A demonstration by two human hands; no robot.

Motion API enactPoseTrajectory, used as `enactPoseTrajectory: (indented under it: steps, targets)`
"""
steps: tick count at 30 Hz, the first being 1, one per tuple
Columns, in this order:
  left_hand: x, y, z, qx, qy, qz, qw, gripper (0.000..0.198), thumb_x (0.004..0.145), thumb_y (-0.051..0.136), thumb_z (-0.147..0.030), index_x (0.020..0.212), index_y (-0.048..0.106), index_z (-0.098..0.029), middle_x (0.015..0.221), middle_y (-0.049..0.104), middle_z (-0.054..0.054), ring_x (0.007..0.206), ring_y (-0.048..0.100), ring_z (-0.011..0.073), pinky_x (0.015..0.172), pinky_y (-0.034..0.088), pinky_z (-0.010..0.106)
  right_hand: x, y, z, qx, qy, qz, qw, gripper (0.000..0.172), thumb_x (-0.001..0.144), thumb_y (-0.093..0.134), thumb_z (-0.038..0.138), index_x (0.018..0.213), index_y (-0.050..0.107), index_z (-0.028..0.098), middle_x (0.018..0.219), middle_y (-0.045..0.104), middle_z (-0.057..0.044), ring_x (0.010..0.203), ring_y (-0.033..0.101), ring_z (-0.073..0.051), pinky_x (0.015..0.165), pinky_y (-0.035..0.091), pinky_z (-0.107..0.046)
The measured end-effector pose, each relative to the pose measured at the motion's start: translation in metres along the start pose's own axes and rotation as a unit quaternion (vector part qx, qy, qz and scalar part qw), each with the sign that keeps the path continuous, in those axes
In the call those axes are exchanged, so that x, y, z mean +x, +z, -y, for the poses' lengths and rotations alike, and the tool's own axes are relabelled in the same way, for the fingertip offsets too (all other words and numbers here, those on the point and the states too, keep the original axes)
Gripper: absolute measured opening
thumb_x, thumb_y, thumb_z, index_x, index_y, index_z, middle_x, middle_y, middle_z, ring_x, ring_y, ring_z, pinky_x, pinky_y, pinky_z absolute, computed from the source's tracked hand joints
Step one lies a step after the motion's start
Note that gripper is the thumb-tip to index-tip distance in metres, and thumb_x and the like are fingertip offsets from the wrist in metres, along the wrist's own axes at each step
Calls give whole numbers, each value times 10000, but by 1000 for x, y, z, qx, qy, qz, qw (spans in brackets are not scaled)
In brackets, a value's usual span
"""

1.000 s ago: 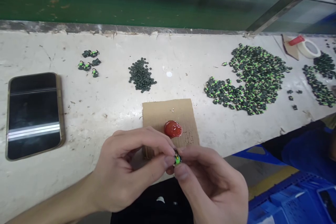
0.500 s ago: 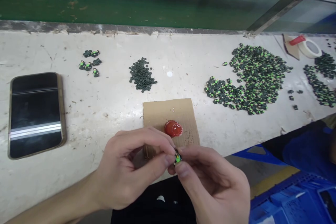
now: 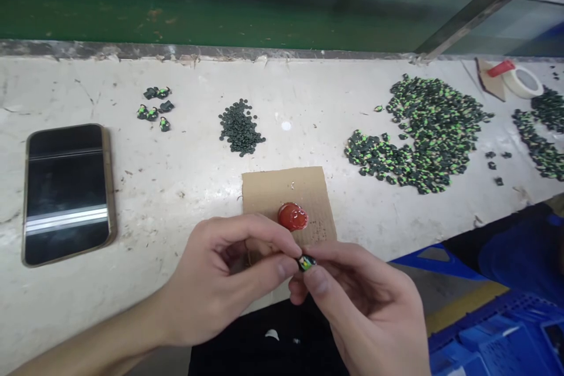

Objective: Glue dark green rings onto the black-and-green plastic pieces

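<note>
Between the fingertips of both hands is a small black and green piece [image 3: 306, 262]. My left hand [image 3: 238, 282] pinches its left end with thumb and index finger. On the other side, my right hand [image 3: 368, 305] grips it the same way. Just beyond the fingers, a glossy red blob [image 3: 292, 216] lies on a square of brown cardboard [image 3: 282, 182]. Past the cardboard is a heap of small dark discs [image 3: 240, 129]. A large pile of black and green pieces [image 3: 432, 129] spreads to the right, and several similar pieces [image 3: 152, 113] lie at the upper left.
A phone [image 3: 68, 188] lies on the white table [image 3: 176, 158] at the left. At the back right are a tape roll [image 3: 523, 82] and a red object [image 3: 501, 67]. Blue crates [image 3: 506, 341] stand below the table's edge, near a person in dark blue [image 3: 520, 247].
The small piece has turned between my fingers, from nearly upright to lying more sideways. Both hands have shifted slightly to the right in the view.
</note>
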State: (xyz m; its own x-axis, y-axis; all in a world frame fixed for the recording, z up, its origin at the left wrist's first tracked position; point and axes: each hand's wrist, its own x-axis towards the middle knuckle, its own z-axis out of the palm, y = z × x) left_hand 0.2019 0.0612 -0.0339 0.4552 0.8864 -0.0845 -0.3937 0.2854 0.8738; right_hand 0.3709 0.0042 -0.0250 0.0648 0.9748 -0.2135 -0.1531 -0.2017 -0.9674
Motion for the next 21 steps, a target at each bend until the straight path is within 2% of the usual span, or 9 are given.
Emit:
enactPoseTrajectory:
  steps: [4,9,15,18,20,21]
  targets:
    - [-1,-3,-3,-35,-57,15,998,223,937,672,-2,919,808,-177,761,758,7,700,767,98,673,620,105,2,1,4,-13,-12,1,1000,260,930,747,127,992,854,355,750,786,9,619,754,-118,606,629,-144]
    - [-1,-4,-2,-26,-72,25,997,156,938,682,-21,905,770,-145,776,762,33,701,776,143,673,655,180,5,3,9,-49,-40,-18,998,313,870,769,60,971,866,341,744,781,8,580,745,-127,550,627,-147]
    - [0,-5,-2,-46,-85,44,994,159,956,676,-35,906,767,-156,779,745,9,711,764,111,696,644,148,5,6,12,-55,-53,-29,997,351,833,770,13,951,871,327,730,776,9,559,733,-114,528,616,-136]
    - [0,-6,-2,-52,-91,54,993,165,974,662,-50,922,766,-167,796,737,0,737,763,97,719,635,136,3,6,11,-69,-59,-33,995,248,838,789,62,927,872,278,690,758,-12,533,717,-133,488,610,-175]
    - [1,-6,-2,-50,-89,58,993,178,978,650,-46,929,766,-172,802,731,-4,746,764,93,727,632,135,3,6,11,-93,-56,-52,993,95,827,838,174,901,866,227,668,741,-41,527,710,-170,463,613,-235]
    - [1,-5,-2,-45,-88,55,994,185,973,647,-39,928,767,-172,803,730,-4,744,766,94,724,631,135,3,7,10,-104,-57,-70,990,88,809,866,242,890,862,207,658,732,-53,526,705,-187,452,612,-262]
